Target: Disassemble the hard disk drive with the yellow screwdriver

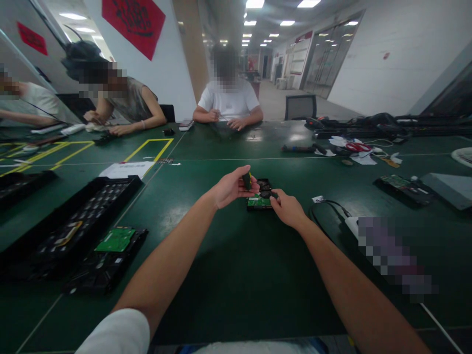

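Observation:
On the green table in front of me lies a hard drive (259, 202) with a green circuit board and a black casing. My left hand (231, 189) is over its left side, the thumb and fingers closed on a small dark object with a yellow edge (247, 180); its kind is unclear. At the drive's right edge is my right hand (288, 208), fingers curled together around a small dark piece (274, 194). Most of that piece is hidden, and I cannot tell whether it is part of the drive.
Left are another hard drive (106, 258) and a long black tray (121, 189). A white power bank-like device (353, 225) with a cable lies right, near another drive (401, 189) and a grey box (452, 189). Cables (376, 123) lie at the back. Several people sit across the table.

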The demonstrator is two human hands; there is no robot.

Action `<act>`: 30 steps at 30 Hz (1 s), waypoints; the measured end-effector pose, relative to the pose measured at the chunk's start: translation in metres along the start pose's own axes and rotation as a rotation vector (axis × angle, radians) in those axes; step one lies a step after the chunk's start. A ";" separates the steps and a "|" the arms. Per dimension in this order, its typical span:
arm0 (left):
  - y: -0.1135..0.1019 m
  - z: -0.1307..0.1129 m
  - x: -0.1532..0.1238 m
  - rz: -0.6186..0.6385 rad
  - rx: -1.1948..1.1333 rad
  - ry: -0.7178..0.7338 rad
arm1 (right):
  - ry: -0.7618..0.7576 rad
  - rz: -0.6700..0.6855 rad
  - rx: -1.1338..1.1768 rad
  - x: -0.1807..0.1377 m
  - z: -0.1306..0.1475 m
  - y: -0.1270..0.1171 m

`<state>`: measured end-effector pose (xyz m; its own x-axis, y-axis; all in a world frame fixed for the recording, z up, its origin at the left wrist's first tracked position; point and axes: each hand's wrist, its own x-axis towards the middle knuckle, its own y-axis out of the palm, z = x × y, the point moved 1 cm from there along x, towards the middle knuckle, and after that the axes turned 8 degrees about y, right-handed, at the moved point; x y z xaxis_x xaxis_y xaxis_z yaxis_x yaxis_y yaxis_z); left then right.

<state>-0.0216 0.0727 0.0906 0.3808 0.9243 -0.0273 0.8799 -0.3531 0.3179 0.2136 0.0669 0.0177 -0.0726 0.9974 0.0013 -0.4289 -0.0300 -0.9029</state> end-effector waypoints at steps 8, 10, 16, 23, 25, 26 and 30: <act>-0.009 -0.012 -0.005 -0.038 0.219 -0.029 | 0.016 0.011 -0.020 0.000 0.000 -0.001; -0.008 -0.015 -0.007 -0.070 0.281 0.000 | 0.013 0.011 -0.015 0.001 0.000 0.000; -0.001 -0.019 -0.012 -0.119 0.405 0.031 | 0.015 0.009 -0.018 0.002 -0.001 0.000; 0.002 -0.011 -0.008 -0.040 0.217 -0.075 | 0.020 0.008 -0.017 0.001 0.000 0.001; 0.002 -0.007 -0.006 -0.026 0.155 -0.091 | 0.019 0.001 -0.023 0.001 0.000 0.001; 0.003 -0.004 -0.005 -0.006 0.126 -0.105 | 0.018 -0.003 -0.025 0.001 0.000 0.002; 0.006 0.002 -0.004 0.088 0.046 -0.149 | 0.012 -0.018 -0.030 0.001 0.000 0.002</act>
<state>-0.0168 0.0665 0.0906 0.4916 0.8591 -0.1421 0.8522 -0.4411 0.2813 0.2127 0.0681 0.0153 -0.0545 0.9984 0.0126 -0.4030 -0.0104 -0.9151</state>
